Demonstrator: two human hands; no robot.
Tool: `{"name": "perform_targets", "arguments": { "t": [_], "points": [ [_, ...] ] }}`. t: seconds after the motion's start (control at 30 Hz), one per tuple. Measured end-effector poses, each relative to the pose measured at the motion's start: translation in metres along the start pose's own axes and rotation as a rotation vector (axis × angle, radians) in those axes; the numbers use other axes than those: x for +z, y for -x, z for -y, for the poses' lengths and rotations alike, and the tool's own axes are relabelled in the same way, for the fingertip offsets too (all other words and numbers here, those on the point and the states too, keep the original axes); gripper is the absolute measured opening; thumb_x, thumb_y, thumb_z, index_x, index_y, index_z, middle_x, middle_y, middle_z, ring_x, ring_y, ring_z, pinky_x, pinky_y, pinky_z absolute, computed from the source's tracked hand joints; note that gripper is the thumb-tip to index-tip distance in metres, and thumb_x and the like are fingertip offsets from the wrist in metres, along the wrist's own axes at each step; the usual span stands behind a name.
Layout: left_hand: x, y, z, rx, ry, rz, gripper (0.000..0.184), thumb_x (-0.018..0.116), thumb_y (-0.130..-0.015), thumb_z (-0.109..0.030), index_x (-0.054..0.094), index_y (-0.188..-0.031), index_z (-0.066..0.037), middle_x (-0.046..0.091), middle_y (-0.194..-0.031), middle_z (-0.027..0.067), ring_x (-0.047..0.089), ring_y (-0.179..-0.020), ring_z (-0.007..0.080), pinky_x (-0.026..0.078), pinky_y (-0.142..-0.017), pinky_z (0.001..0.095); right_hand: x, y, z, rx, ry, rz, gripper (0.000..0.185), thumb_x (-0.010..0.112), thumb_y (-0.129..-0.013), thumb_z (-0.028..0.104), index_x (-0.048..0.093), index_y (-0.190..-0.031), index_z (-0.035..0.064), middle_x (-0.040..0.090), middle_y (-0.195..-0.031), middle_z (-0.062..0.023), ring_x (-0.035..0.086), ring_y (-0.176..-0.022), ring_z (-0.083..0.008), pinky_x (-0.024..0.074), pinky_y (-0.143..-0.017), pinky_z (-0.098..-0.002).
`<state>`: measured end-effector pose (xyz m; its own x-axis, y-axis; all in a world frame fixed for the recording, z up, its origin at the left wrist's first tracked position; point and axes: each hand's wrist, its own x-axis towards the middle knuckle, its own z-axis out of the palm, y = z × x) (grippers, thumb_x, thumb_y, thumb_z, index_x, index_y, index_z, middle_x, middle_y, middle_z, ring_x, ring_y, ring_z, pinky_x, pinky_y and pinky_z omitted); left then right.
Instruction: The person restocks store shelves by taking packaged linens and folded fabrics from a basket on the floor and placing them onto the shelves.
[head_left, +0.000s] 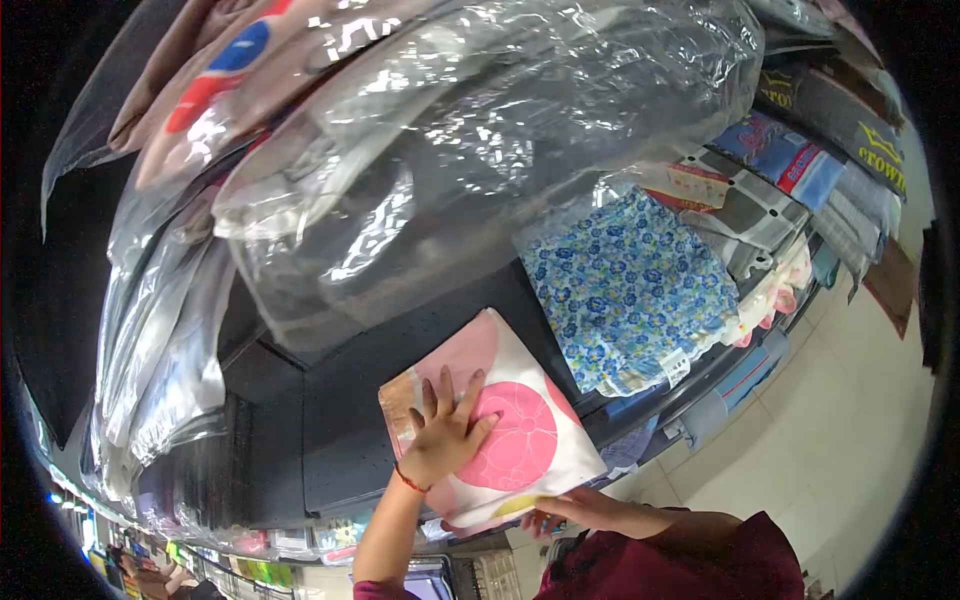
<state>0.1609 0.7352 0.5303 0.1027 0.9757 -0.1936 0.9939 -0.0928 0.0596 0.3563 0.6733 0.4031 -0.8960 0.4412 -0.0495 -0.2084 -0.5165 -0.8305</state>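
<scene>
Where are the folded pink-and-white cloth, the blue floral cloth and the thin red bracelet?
Folded pink-and-white cloth [520,437], head view: on its large pink circle.
Blue floral cloth [632,285], head view: middle of its top.
Thin red bracelet [409,483], head view: visible band.

Blue floral cloth [632,285] lies near clear plastic packaging [500,150].
</scene>
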Motion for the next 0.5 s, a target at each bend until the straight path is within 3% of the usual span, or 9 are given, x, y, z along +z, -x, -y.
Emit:
{"name": "perform_targets", "arguments": {
  "t": [0.03,0.13,0.33,0.5],
  "points": [
    [-0.002,-0.005,0.0,-0.017,0.004,0.034,0.065,0.034,-0.085,-0.055,0.011,-0.139,-0.025,0.005,-0.141,0.0244,0.003,-0.129,0.0461,0.012,-0.099,0.0598,0.01,0.001,0.017,-0.028,-0.027,-0.101,0.042,0.035,-0.094,0.034,0.055,-0.103,-0.0022,0.062,-0.089,-0.0097,0.06,-0.079,-0.0148,0.0489,-0.071,-0.0261],
    [-0.009,-0.026,0.003,-0.04,0.023,0.07,0.065,0.032,-0.086,-0.055,0.009,-0.139,-0.026,0.004,-0.142,0.0232,0.001,-0.129,0.0453,0.012,-0.099,0.0596,0.006,-0.012,0.035,-0.223,-0.108,-0.03,0.038,0.037,-0.094,0.031,0.055,-0.101,-0.0024,0.061,-0.09,-0.0101,0.06,-0.078,-0.0158,0.0492,-0.069,-0.027],
    [-0.016,-0.099,0.02,-0.025,0.038,0.099,0.069,0.03,-0.082,-0.062,0.005,-0.139,-0.03,-0.004,-0.143,0.0193,-0.002,-0.13,0.0434,0.008,-0.099,0.0602,-0.007,-0.014,0.059,-0.268,-0.028,-0.1,0.033,0.041,-0.093,0.025,0.04,-0.119,0.0052,0.059,-0.093,-0.0101,0.059,-0.077,-0.0132,0.0477,-0.068,-0.0259],
    [-0.02,-0.14,0.045,0.036,0.048,0.146,0.071,0.034,-0.08,-0.063,0.006,-0.138,-0.032,-0.006,-0.144,0.0169,-0.006,-0.131,0.0413,0.005,-0.1,0.0583,-0.034,0.01,-0.028,-0.174,0.051,-0.087,0.031,0.043,-0.092,0.026,0.048,-0.117,0.0076,0.058,-0.095,-0.0061,0.058,-0.077,-0.0106,0.0475,-0.069,-0.0253]
  ]
}}
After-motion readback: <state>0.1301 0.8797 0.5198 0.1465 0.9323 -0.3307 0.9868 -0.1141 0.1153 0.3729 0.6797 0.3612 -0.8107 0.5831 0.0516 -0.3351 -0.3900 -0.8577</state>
